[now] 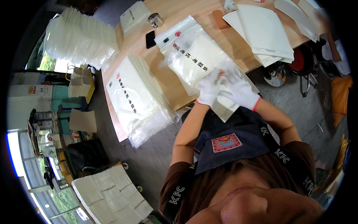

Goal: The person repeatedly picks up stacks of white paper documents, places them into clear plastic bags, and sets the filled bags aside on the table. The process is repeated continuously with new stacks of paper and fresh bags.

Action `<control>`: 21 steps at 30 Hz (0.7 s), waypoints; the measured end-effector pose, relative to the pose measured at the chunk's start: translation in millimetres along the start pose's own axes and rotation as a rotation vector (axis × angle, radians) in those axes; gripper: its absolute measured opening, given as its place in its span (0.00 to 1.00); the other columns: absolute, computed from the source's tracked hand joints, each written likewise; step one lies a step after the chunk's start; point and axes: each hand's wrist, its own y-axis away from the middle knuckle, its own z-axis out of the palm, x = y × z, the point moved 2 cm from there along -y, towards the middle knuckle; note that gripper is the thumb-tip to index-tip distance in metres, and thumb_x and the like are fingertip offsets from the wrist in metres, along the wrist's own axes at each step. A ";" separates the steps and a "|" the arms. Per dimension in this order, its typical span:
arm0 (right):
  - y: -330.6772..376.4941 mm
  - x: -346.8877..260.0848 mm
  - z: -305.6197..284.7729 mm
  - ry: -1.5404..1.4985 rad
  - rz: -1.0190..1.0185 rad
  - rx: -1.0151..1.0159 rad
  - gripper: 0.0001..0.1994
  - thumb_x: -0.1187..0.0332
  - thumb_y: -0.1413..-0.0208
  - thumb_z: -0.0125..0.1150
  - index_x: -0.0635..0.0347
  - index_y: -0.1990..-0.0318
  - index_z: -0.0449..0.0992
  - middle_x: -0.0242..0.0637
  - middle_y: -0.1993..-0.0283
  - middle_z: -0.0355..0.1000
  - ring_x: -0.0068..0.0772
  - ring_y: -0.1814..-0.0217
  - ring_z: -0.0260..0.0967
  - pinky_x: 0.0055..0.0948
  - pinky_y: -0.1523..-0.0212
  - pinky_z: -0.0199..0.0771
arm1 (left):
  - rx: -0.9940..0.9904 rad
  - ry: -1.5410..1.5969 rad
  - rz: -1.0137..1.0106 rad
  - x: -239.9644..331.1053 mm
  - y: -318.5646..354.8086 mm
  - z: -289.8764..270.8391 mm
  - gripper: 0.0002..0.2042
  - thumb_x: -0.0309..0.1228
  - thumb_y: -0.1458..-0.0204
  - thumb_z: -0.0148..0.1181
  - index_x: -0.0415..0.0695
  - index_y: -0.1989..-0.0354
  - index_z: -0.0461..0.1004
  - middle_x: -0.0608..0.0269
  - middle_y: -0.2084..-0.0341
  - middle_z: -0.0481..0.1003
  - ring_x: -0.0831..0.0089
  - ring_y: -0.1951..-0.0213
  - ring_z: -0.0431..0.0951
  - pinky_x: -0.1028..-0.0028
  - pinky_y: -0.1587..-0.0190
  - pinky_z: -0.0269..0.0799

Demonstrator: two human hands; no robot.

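Note:
Both my hands wear white gloves with red cuffs. My left hand (209,87) and my right hand (238,87) meet at the near end of a clear plastic bag (195,59) with dark print that lies on the wooden table (179,93). A white sheet (225,107) sticks out of the bag's near end below my fingers. Both hands pinch the bag's open end around that sheet. A second clear bag (175,33) lies under it, farther away.
A thick stack of filled clear bags (136,99) sits at the table's left end. White folded sheets (266,31) are piled at the right. A black phone (150,39), a round tin (155,19) and a brown block (220,19) lie beyond. More bag stacks (80,37) stand left.

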 end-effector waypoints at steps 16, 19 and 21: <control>18.1 48.2 22.0 0.223 0.247 -0.165 0.14 0.60 0.42 0.46 0.59 0.73 0.72 0.42 0.82 0.72 0.44 0.80 0.71 0.44 0.79 0.69 | 0.222 -0.623 -0.113 -89.0 108.6 -61.6 0.09 0.21 0.63 0.59 0.45 0.75 0.66 0.60 0.77 0.68 0.59 0.75 0.71 0.64 0.74 0.67; 58.1 25.5 10.4 0.200 0.188 -0.201 0.10 0.62 0.48 0.50 0.56 0.76 0.70 0.39 0.82 0.72 0.40 0.82 0.71 0.41 0.80 0.69 | 0.123 -0.536 -0.141 -67.9 159.4 -62.9 0.11 0.22 0.67 0.61 0.46 0.76 0.66 0.62 0.77 0.69 0.61 0.75 0.72 0.66 0.74 0.68; 81.9 10.4 -1.5 0.197 0.210 -0.270 0.09 0.63 0.50 0.52 0.55 0.76 0.71 0.38 0.82 0.72 0.39 0.82 0.71 0.40 0.79 0.70 | 0.077 -0.476 -0.135 -46.0 179.6 -63.9 0.11 0.22 0.67 0.63 0.46 0.76 0.67 0.63 0.78 0.69 0.63 0.77 0.72 0.67 0.76 0.68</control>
